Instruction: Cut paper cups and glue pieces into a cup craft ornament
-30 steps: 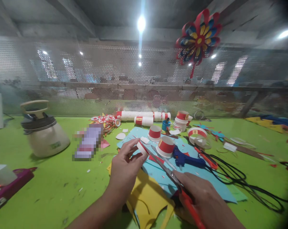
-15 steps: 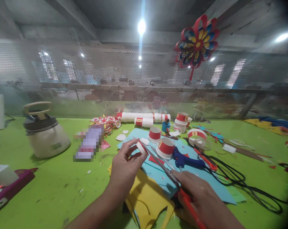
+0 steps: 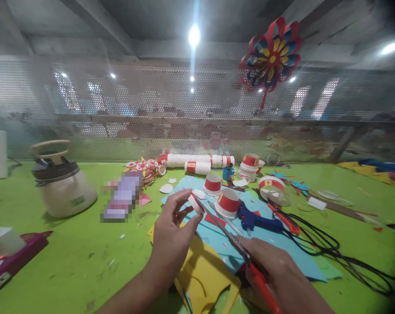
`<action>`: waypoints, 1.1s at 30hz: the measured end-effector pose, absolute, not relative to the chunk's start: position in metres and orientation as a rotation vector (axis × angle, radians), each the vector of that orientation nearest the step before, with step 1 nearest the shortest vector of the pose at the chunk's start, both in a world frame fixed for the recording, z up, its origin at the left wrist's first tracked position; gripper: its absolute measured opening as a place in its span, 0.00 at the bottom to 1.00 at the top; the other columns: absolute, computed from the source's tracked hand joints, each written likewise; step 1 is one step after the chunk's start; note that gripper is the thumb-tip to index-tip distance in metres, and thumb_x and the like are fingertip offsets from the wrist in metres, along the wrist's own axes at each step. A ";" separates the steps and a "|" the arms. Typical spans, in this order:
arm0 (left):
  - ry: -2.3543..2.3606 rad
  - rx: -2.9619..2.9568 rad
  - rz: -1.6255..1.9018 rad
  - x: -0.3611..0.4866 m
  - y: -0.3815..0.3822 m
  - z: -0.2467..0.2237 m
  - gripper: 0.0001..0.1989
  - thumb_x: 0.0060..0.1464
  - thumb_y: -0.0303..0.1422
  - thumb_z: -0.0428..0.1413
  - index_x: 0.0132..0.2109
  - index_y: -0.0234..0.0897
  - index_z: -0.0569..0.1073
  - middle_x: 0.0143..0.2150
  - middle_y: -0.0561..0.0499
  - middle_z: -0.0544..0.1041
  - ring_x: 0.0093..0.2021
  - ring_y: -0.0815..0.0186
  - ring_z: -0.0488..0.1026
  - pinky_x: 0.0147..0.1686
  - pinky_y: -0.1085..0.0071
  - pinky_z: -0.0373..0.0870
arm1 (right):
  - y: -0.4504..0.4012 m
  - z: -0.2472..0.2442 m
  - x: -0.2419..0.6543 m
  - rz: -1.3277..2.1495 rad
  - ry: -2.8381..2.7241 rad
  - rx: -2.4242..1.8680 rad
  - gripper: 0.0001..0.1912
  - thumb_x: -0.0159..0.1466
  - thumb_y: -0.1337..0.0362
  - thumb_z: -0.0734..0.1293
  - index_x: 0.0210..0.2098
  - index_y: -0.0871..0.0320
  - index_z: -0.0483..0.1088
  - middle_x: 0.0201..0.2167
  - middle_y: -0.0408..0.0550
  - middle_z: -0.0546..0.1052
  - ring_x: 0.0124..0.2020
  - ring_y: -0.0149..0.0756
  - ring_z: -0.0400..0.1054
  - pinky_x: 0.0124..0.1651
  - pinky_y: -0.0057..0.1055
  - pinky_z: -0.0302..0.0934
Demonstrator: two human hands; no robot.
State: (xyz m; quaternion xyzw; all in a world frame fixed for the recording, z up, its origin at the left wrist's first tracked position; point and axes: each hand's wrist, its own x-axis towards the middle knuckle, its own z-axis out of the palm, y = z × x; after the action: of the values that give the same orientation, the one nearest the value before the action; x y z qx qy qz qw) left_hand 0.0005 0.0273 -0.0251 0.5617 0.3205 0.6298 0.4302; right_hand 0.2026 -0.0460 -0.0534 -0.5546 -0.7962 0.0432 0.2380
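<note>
My left hand (image 3: pixel 176 231) pinches a small white and red piece cut from a paper cup (image 3: pixel 196 203) between thumb and fingers. Closed round the red handles of a pair of scissors (image 3: pixel 230 237) is my right hand (image 3: pixel 276 266). The scissor blades are parted, and one tip reaches close to the held piece; whether it touches I cannot tell. Just beyond stand two red and white paper cups, one nearer (image 3: pixel 228 203) and one farther (image 3: pixel 212 185). Beneath both hands lie blue paper (image 3: pixel 292 250) and yellow paper (image 3: pixel 204 274).
A blue glue gun (image 3: pixel 258 220) lies right of the cups, its black cable (image 3: pixel 334 257) looping rightward. Stacked cups (image 3: pixel 249 163) and a long white cup roll (image 3: pixel 190 160) stand at the back. A jug (image 3: pixel 64 187) and a power strip (image 3: pixel 17 261) occupy the left.
Almost nothing differs. The view has shifted slightly; both hands keep their grips, and the scissors stay beside the cup piece with blades parted.
</note>
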 end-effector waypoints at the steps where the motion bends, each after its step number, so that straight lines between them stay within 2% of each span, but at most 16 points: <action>1: 0.797 1.400 1.574 0.001 0.027 -0.025 0.19 0.47 0.27 0.59 0.48 0.37 0.69 0.53 0.44 0.71 0.53 0.58 0.68 0.53 0.58 0.67 | -0.046 -0.053 0.202 0.124 -2.183 -1.511 0.24 0.56 0.71 0.61 0.53 0.57 0.66 0.39 0.53 0.77 0.39 0.42 0.71 0.42 0.37 0.66; 6: 0.820 1.437 1.593 0.000 0.027 -0.025 0.18 0.47 0.26 0.59 0.47 0.38 0.69 0.52 0.47 0.71 0.54 0.60 0.68 0.53 0.62 0.67 | -0.046 -0.049 0.200 0.169 -2.185 -1.505 0.25 0.55 0.69 0.63 0.53 0.56 0.66 0.41 0.52 0.77 0.41 0.42 0.71 0.44 0.35 0.66; 9: 0.857 1.475 1.601 -0.002 0.026 -0.026 0.18 0.47 0.26 0.58 0.47 0.39 0.69 0.52 0.48 0.70 0.53 0.62 0.68 0.52 0.64 0.68 | -0.049 -0.044 0.197 0.145 -2.142 -1.515 0.23 0.55 0.69 0.63 0.51 0.56 0.69 0.39 0.51 0.78 0.39 0.41 0.72 0.42 0.33 0.66; 14: 0.877 1.499 1.593 -0.001 0.028 -0.026 0.18 0.47 0.27 0.58 0.48 0.39 0.70 0.53 0.47 0.70 0.53 0.60 0.68 0.52 0.62 0.68 | -0.050 -0.039 0.193 0.096 -2.116 -1.505 0.21 0.55 0.69 0.63 0.48 0.57 0.70 0.34 0.50 0.79 0.34 0.40 0.72 0.38 0.32 0.66; 20: 0.809 1.340 1.503 0.001 0.028 -0.023 0.19 0.46 0.30 0.61 0.47 0.36 0.69 0.49 0.43 0.74 0.49 0.59 0.71 0.52 0.60 0.67 | -0.045 -0.052 0.202 0.052 -2.184 -1.541 0.23 0.56 0.70 0.62 0.52 0.57 0.68 0.37 0.53 0.77 0.36 0.42 0.72 0.39 0.36 0.67; 26: 0.846 1.251 1.483 0.001 0.020 -0.014 0.23 0.43 0.33 0.63 0.49 0.39 0.69 0.50 0.45 0.74 0.46 0.59 0.73 0.43 0.65 0.73 | -0.045 -0.055 0.205 0.034 -2.202 -1.550 0.28 0.52 0.71 0.64 0.53 0.57 0.66 0.37 0.52 0.76 0.36 0.44 0.71 0.39 0.37 0.66; 29: 0.822 1.213 1.479 0.001 0.017 -0.009 0.21 0.46 0.36 0.61 0.48 0.36 0.70 0.47 0.44 0.75 0.45 0.58 0.73 0.42 0.64 0.72 | -0.046 -0.053 0.204 0.033 -2.199 -1.557 0.26 0.53 0.71 0.64 0.52 0.57 0.66 0.36 0.52 0.76 0.35 0.43 0.71 0.38 0.37 0.66; 33: 0.808 1.123 1.468 0.000 0.020 -0.007 0.21 0.49 0.37 0.59 0.49 0.33 0.69 0.41 0.44 0.77 0.41 0.59 0.74 0.46 0.60 0.70 | -0.047 -0.051 0.202 0.050 -2.222 -1.556 0.24 0.54 0.72 0.63 0.51 0.58 0.66 0.34 0.52 0.75 0.35 0.42 0.70 0.36 0.37 0.65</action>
State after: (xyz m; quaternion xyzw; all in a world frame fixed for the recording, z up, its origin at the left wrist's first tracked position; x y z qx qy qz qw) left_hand 0.0001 0.0195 -0.0074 0.4710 0.3391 0.6156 0.5331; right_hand 0.2018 -0.0473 -0.0507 -0.5605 -0.8003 0.0180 0.2124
